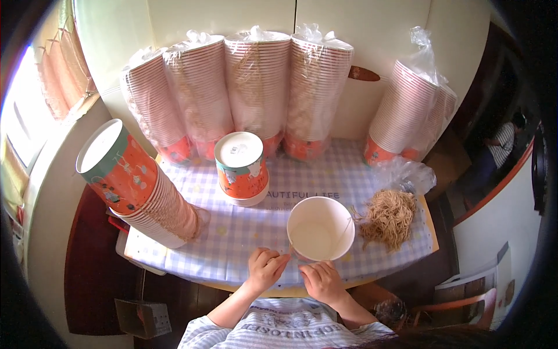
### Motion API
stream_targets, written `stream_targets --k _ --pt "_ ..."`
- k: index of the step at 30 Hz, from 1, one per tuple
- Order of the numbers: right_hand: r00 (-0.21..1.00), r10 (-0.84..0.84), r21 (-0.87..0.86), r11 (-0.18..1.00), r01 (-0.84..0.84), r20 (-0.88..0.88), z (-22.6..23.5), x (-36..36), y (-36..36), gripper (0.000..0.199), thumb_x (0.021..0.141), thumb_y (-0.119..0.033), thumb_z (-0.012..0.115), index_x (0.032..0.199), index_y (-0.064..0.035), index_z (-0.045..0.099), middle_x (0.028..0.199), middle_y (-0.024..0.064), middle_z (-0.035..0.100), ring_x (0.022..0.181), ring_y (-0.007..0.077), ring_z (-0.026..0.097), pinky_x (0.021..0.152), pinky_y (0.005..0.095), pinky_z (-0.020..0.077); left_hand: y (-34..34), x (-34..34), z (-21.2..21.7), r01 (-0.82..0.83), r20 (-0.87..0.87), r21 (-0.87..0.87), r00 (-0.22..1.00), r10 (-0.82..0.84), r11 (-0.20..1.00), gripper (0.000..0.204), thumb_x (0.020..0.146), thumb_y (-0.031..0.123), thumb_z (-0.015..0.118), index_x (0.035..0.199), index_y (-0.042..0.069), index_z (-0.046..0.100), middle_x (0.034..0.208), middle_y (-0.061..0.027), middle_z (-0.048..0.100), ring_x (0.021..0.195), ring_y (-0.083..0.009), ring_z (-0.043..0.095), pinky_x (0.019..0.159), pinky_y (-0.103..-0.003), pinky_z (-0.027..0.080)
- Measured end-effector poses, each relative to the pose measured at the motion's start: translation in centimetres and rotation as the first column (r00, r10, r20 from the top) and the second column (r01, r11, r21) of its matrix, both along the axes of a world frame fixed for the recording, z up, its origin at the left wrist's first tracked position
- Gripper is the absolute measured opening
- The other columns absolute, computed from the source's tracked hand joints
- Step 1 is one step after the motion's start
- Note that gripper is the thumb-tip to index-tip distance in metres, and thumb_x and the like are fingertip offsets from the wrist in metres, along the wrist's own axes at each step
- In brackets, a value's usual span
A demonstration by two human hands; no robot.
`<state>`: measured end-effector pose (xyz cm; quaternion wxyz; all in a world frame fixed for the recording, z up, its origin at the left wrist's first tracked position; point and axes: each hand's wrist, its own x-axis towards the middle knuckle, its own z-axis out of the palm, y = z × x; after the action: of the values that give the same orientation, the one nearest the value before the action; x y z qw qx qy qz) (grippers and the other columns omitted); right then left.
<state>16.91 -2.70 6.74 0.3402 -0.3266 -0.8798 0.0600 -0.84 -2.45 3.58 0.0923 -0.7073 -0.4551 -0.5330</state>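
A white paper bucket [321,228] stands open end up near the front edge of the table. A thin cord [292,244] shows along its left rim, and another thin strand runs down its right side to the near rim. Just left of the near rim, my left hand [268,269] is closed in a pinch on the cord. My right hand [323,282] is closed at the near rim, fingertips pressed together; what it pinches is too small to make out. A loose pile of tan cords [389,218] lies right of the bucket, partly in a clear plastic bag [414,176].
An orange bucket [239,166] stands upside down behind, on a white rim. A tilted stack of buckets [145,192] is at the left. Several bagged stacks [256,87] line the wall, with more bagged buckets [404,110] at right. A person [501,142] is in the far right background.
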Motion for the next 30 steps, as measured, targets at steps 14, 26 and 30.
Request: stream_targets --k 14,26,30 --pt "0.997 -0.066 0.063 0.996 0.063 0.051 -2.6 -0.9 1.4 0.012 0.069 -0.013 0.065 0.08 -0.0122 0.061 0.077 -0.0016 0.057 0.072 0.0152 0.055 0.075 0.032 0.0365 -0.2 0.5 -3.9 0.086 0.226 -0.207 0.973 -0.038 0.975 0.02 0.063 0.002 0.068 0.081 0.009 0.061 0.077 -0.0051 0.055 0.067 -0.0222 0.052 0.057 -0.03 0.044" --pt "0.995 -0.098 0.029 0.995 0.097 0.018 -3.7 -1.5 1.3 0.011 0.069 -0.011 0.064 0.078 -0.0106 0.059 0.075 0.0004 0.056 0.071 0.0167 0.055 0.078 0.0348 0.0366 -1.0 1.9 -5.8 0.822 0.97 -0.241 0.209 0.121 0.516 0.008 0.083 0.008 0.055 0.089 0.005 0.059 0.088 0.0012 0.056 0.076 -0.0069 0.05 0.067 -0.022 0.039" --pt "0.995 -0.098 0.024 0.995 0.098 -0.015 -3.3 -1.4 1.3 0.009 0.067 -0.01 0.063 0.074 -0.011 0.058 0.073 0.0002 0.056 0.069 0.0171 0.055 0.076 0.0343 0.0364 -1.0 2.3 -5.1 0.898 0.962 -0.085 -0.038 0.269 0.431 0.009 0.082 0.011 0.058 0.09 0.006 0.06 0.085 0.0026 0.056 0.074 -0.005 0.047 0.066 -0.02 0.036"
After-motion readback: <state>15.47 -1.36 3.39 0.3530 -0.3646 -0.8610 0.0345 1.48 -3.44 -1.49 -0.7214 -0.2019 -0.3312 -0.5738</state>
